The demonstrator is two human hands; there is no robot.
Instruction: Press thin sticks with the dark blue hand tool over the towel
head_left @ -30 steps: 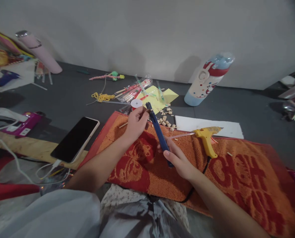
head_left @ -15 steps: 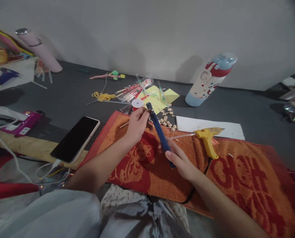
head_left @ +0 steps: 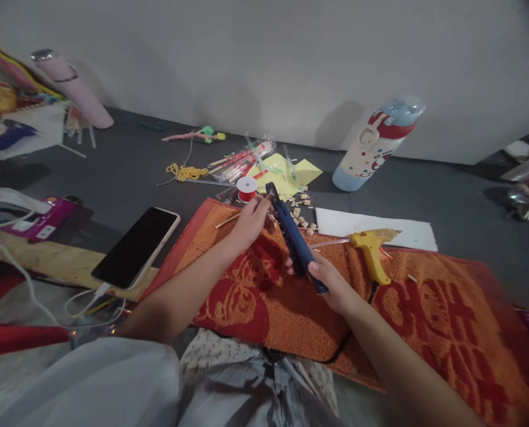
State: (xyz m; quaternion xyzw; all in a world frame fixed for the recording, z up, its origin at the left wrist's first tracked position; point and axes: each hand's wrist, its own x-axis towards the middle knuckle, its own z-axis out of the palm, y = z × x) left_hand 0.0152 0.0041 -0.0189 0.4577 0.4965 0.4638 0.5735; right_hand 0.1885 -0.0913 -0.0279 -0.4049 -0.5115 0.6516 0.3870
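A dark blue tool with long handles [head_left: 293,237], like a stapler or cutter, slants above the orange and red towel [head_left: 309,320]. My right hand [head_left: 329,279] is wrapped round its lower end. At its upper end is my left hand [head_left: 253,219], fingers closed in a pinch beside the tool's tip; whatever they hold is too small to make out. Small wooden pieces [head_left: 298,219] lie just beyond the tool. A spool of red thread [head_left: 247,188] stands past my left fingers. To the right, a yellow glue gun [head_left: 372,252] rests on the towel and a white board [head_left: 375,226].
A phone [head_left: 135,246] lies left, plugged into a cable, near a purple power strip [head_left: 46,219]. Behind are yellow paper [head_left: 309,172], packaged sticks [head_left: 242,163] and yellow cord [head_left: 187,172]. A cartoon bottle [head_left: 371,148] stands back right, a pink bottle [head_left: 77,95] back left.
The blue tool's handles have spread apart, and its lower end has shifted slightly right with my right hand. My left hand has moved a little down, uncovering more of the red spool.
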